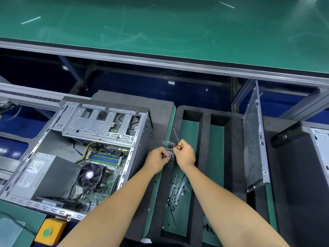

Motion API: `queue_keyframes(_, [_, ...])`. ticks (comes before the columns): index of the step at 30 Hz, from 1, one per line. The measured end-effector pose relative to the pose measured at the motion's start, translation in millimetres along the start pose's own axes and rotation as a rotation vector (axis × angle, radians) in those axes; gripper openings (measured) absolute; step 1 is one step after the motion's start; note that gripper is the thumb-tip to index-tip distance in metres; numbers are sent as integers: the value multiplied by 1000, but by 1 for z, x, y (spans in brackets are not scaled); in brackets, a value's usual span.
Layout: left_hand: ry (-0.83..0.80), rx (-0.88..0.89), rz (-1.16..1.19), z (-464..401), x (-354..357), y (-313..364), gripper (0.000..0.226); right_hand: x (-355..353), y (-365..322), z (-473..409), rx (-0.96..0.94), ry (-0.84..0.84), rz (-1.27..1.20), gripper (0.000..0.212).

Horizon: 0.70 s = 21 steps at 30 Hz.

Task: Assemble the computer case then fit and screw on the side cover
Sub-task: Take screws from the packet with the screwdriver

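An open computer case (74, 154) lies on its side at the left, with its motherboard, fan and power supply showing. The grey metal side cover (254, 139) stands on edge in a slot of the black foam tray (235, 157) at the right. My right hand (184, 155) grips an orange-handled screwdriver (178, 140), shaft pointing up and away. My left hand (157, 158) has its fingertips pinched in a small clear plastic screw box (169, 147) between the two hands; what the fingers hold is too small to see.
Loose cable ties and small screws (177, 189) lie in the foam tray's green-floored slot below my hands. A second black case (306, 175) stands at the far right. A yellow box with a green button (49, 230) sits at the lower left. A green conveyor belt (160, 24) runs beyond.
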<state>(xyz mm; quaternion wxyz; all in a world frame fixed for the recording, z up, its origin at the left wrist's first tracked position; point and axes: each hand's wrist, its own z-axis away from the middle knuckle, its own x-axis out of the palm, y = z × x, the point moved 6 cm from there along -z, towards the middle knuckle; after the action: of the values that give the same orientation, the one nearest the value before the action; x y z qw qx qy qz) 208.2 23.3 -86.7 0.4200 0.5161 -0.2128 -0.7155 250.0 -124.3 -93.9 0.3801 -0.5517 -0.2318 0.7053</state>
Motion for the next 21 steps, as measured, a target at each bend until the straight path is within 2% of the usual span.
queue_keyframes(5, [-44,-6,-86,1,4,-3,15,0,-1,-2,-2,-3,17,35])
queue_keyframes(11, [-11,-74,-114,0,2,-6,16,1,0,-3,0,1,16,35])
queue_keyframes(21, [23,-50,-150,4,0,-5,16,1,0,-4,11,-4,25,32])
